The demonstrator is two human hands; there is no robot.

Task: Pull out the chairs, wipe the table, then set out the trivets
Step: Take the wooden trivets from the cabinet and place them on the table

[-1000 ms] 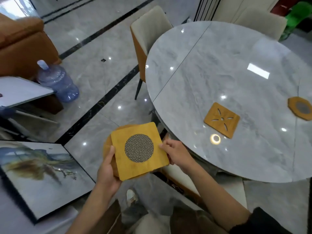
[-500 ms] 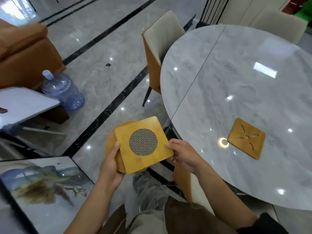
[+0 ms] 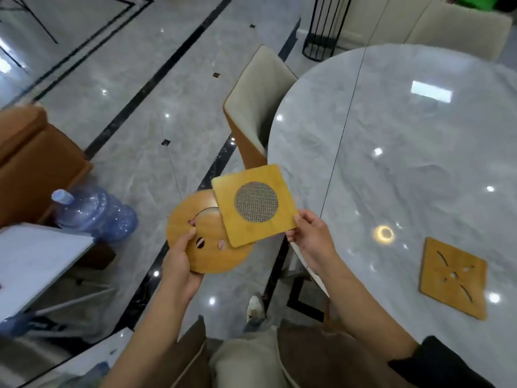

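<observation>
My right hand (image 3: 313, 242) pinches the corner of a square wooden trivet with a round mesh centre (image 3: 253, 204), held in the air just off the left edge of the round marble table (image 3: 405, 152). My left hand (image 3: 181, 259) grips a round wooden trivet with cut-outs (image 3: 204, 236) lower and to the left, partly under the square one. Another square wooden trivet with leaf-shaped cut-outs (image 3: 451, 277) lies flat on the table near its front edge.
A beige chair (image 3: 254, 99) stands at the table's left side and another chair (image 3: 458, 26) at the far side. On the floor at left are a blue water jug (image 3: 95, 214), a brown sofa (image 3: 30, 161) and a white board (image 3: 33, 259). A black wire stand (image 3: 324, 26) is behind the table.
The two trivets were stacked; now my right hand has drawn the square mesh trivet up and right off the round one, toward the table. The view has shifted left along the table.
</observation>
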